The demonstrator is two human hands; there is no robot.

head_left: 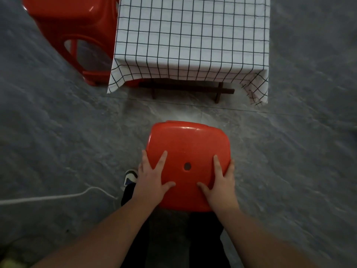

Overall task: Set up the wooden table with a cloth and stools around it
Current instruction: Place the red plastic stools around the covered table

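Both hands hold one red plastic stool [188,151] by its square seat. My left hand [153,177] grips the left edge and my right hand [219,182] grips the right edge, with fingers spread over the top. It is near the wooden table [185,88], not beside it. A white cloth with black squares [193,35] already covers that table. Another red plastic stool [75,35] stands at its left side. I think this one still needs its place.
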